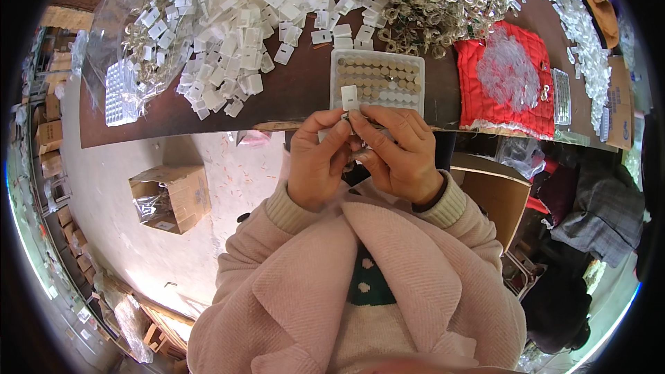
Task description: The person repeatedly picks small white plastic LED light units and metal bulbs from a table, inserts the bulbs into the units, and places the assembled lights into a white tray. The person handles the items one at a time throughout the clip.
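At the near edge of the brown table [294, 93], two bare hands meet, fingers bent inward. Left hand [315, 159] and right hand [403, 149]: both closed, thumbs and forefingers pinching the lower end of a small white plastic casing [350, 98]. Casing stands up above the fingertips, overlapping the front of the clear tray [333, 69] from this angle. Something thin and shiny shows between the palms, mostly hidden, can't tell what. Tray has rows of round discs [377, 69], tan and whitish. Left of it: big loose pile of white casings [239, 48]. Behind, to the right: tangled heap of wire loops [429, 3]. Farther right: red quilted cloth [474, 93] carrying a clump of clear strands [509, 69]. Floor, left: open cardboard box [190, 197].
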Demonstrator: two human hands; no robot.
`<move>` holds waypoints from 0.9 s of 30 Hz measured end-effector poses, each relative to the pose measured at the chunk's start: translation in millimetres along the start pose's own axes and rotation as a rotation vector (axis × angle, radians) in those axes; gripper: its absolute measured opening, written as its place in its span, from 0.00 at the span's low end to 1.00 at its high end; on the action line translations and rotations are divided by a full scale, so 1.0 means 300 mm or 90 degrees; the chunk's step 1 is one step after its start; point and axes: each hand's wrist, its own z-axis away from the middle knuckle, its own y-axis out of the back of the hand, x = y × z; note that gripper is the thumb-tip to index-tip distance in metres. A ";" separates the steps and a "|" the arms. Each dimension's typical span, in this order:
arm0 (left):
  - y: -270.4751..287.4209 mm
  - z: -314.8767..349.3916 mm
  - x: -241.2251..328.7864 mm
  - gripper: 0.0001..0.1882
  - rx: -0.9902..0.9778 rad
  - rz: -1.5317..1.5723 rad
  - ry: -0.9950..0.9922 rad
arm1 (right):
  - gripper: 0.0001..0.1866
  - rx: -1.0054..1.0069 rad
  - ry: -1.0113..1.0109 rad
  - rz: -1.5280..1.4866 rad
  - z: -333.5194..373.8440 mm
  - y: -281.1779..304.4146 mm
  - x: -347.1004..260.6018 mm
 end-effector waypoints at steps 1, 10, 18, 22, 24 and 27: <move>0.001 -0.002 0.004 0.10 -0.005 0.003 0.002 | 0.18 -0.024 -0.017 0.015 -0.001 0.001 -0.001; -0.014 -0.002 0.018 0.10 0.017 0.001 -0.010 | 0.19 0.074 -0.114 0.078 -0.008 -0.019 0.107; -0.007 -0.009 0.020 0.09 0.000 -0.035 0.000 | 0.11 0.074 -0.113 0.042 -0.028 -0.014 0.081; -0.011 -0.013 0.017 0.09 -0.062 -0.023 0.020 | 0.11 0.092 -0.075 -0.032 -0.028 -0.003 0.024; -0.019 -0.012 0.010 0.08 -0.070 -0.031 0.010 | 0.11 0.102 -0.068 -0.028 -0.031 -0.006 0.010; -0.033 0.000 -0.010 0.08 -0.009 -0.064 -0.014 | 0.11 0.066 -0.069 -0.040 -0.036 0.004 0.009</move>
